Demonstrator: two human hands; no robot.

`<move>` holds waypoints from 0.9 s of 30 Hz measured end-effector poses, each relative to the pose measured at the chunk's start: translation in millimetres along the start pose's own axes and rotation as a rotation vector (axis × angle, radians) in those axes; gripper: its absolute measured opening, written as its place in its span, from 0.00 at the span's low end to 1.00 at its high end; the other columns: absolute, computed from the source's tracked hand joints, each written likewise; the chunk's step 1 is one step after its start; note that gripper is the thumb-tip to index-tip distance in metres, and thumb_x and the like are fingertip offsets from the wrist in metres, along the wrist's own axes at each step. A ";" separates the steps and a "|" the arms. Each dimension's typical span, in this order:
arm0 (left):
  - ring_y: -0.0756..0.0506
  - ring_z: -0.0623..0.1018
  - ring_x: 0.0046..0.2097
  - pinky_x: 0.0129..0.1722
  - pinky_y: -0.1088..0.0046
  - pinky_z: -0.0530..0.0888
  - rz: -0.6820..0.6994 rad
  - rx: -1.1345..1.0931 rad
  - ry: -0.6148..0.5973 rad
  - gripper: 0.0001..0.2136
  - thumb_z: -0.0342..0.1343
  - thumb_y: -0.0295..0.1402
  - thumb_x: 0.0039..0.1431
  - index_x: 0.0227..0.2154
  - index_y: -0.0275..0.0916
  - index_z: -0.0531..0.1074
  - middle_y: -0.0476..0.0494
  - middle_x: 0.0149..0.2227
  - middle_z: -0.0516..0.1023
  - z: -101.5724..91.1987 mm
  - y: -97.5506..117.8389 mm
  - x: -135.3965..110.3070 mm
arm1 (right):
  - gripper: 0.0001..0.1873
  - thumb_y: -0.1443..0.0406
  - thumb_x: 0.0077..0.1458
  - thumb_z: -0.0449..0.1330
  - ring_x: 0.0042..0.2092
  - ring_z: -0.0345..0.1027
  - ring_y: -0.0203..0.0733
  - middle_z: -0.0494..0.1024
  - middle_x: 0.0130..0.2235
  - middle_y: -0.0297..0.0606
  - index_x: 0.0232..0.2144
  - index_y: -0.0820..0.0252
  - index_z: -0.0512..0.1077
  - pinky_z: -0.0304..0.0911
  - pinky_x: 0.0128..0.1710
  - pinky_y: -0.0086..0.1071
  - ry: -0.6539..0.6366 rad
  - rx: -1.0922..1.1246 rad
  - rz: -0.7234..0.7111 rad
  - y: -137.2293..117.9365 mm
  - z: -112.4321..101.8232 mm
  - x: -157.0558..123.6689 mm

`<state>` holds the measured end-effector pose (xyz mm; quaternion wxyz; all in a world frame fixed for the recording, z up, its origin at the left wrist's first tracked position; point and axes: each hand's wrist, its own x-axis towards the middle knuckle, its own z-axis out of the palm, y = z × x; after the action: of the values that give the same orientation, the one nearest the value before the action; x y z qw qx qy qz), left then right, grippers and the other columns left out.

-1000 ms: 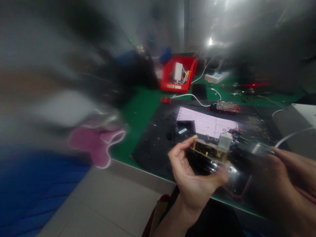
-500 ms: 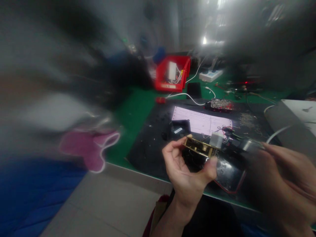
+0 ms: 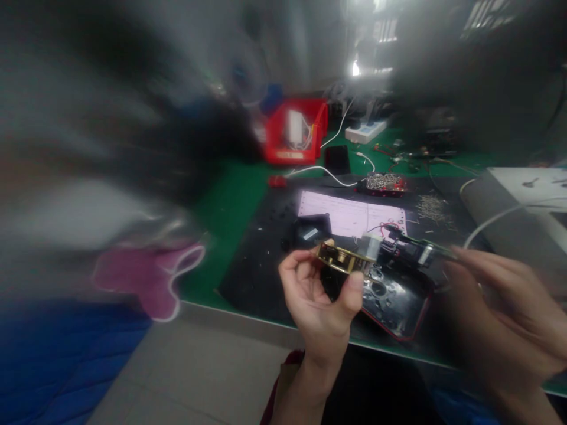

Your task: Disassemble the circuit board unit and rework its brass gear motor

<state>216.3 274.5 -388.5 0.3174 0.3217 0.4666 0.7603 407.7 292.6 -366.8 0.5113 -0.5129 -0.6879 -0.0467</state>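
Observation:
Between the thumb and fingers of my left hand (image 3: 321, 301) is a brass-coloured metal mechanism (image 3: 341, 258), held above the bench. A whitish block (image 3: 372, 247) sits at its right end; whether it is fixed there I cannot tell. My right hand (image 3: 500, 307), partly blurred, pinches the right end of a thin circuit board (image 3: 427, 243) with dark parts and a silvery piece on its underside. Red and black wires (image 3: 386, 228) show near the board's left end. Beneath both hands lies a shiny black shell with a red rim (image 3: 398, 307), partly covered by them.
Behind the hands lie a black square case (image 3: 312, 231), a printed paper sheet (image 3: 345, 212), a tray of screws (image 3: 383, 183) and loose screws (image 3: 429, 208). A red bin (image 3: 290, 156) and power strip (image 3: 365, 132) stand farther back. At right is a light-coloured box (image 3: 518, 195).
The whole view has shifted, so the bench appears farther left. The circuit board's green edge shows more clearly. Both hands keep their holds. A red light at the back no longer shows.

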 end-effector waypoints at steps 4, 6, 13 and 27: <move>0.44 0.81 0.48 0.49 0.65 0.79 -0.011 -0.028 0.000 0.29 0.71 0.37 0.52 0.52 0.42 0.62 0.39 0.47 0.78 -1.0 -3.0 1.4 | 0.12 0.63 0.62 0.69 0.41 0.74 0.39 0.77 0.45 0.37 0.47 0.58 0.80 0.68 0.43 0.32 0.033 0.005 -0.092 4.1 1.3 -1.6; 0.44 0.81 0.48 0.49 0.66 0.79 -0.014 -0.021 0.004 0.29 0.72 0.36 0.52 0.51 0.42 0.62 0.39 0.47 0.78 -1.5 -3.7 1.4 | 0.13 0.66 0.61 0.70 0.42 0.74 0.38 0.77 0.46 0.36 0.48 0.58 0.79 0.68 0.44 0.31 0.041 -0.008 -0.106 6.2 1.0 -3.6; 0.43 0.81 0.48 0.48 0.66 0.79 0.002 -0.004 0.014 0.28 0.71 0.36 0.52 0.51 0.42 0.62 0.39 0.47 0.78 -1.3 -2.8 2.1 | 0.10 0.67 0.63 0.68 0.43 0.73 0.37 0.76 0.48 0.34 0.47 0.58 0.78 0.67 0.46 0.31 0.018 -0.055 -0.064 8.6 2.3 -8.3; 0.44 0.81 0.49 0.49 0.67 0.79 0.003 -0.024 -0.001 0.28 0.71 0.34 0.52 0.51 0.42 0.62 0.39 0.48 0.78 -1.4 -1.7 0.9 | 0.10 0.68 0.61 0.69 0.43 0.73 0.36 0.76 0.47 0.34 0.46 0.59 0.78 0.67 0.45 0.30 0.030 -0.057 -0.051 6.8 3.8 -6.6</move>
<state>214.9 275.2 -390.4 0.3205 0.3190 0.4570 0.7660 410.0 293.6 -376.7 0.5055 -0.5088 -0.6914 -0.0869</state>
